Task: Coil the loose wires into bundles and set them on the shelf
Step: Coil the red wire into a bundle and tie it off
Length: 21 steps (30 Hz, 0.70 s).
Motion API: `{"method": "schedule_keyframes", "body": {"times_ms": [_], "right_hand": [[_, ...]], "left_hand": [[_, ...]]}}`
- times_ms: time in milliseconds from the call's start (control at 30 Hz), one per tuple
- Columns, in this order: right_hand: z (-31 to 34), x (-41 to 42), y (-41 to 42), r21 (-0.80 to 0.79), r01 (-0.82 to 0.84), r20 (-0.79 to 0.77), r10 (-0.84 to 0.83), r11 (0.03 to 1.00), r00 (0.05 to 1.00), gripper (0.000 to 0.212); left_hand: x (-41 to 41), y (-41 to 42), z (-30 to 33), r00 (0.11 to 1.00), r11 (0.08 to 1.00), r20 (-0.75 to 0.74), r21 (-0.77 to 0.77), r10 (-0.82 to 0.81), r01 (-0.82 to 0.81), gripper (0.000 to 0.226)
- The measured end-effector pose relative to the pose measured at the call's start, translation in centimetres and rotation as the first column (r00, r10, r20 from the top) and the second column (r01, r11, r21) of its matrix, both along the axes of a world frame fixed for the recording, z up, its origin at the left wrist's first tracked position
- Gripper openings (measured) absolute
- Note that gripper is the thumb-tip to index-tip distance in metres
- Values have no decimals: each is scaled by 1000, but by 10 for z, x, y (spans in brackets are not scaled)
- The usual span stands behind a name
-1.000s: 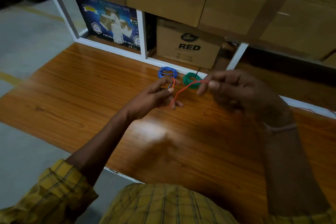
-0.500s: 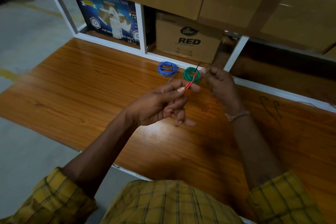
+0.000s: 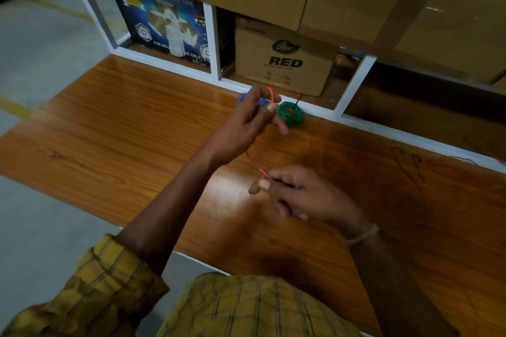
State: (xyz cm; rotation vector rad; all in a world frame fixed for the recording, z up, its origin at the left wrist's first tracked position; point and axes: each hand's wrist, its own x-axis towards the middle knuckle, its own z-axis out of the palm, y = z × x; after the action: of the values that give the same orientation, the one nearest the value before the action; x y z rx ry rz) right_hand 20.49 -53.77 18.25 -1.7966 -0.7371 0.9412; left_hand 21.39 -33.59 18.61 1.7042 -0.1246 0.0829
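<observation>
Red wire (image 3: 263, 172) stretched between two hands above the wooden counter (image 3: 131, 128).

The left hand (image 3: 246, 123) is raised near the shelf frame (image 3: 356, 82), fingers pinched on a loop of the wire; the right hand (image 3: 295, 194) sits lower, fingers closed on the wire's other end. A green coil (image 3: 290, 116) lies on the counter just right of the left hand, and a blue coil (image 3: 242, 98) shows partly behind that hand.

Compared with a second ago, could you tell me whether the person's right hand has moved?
Yes. The right hand has drawn back toward the person, away from the green wire coil, pulling the thin red wire taut.
</observation>
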Motion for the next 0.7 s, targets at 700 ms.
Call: {"method": "schedule_keyframes", "body": {"times_ms": [700], "right_hand": [[-2, 88, 5, 343, 540, -34, -565, 769, 825, 24]], "left_hand": [[-32, -7, -6, 864, 659, -54, -671, -501, 339, 35]]}}
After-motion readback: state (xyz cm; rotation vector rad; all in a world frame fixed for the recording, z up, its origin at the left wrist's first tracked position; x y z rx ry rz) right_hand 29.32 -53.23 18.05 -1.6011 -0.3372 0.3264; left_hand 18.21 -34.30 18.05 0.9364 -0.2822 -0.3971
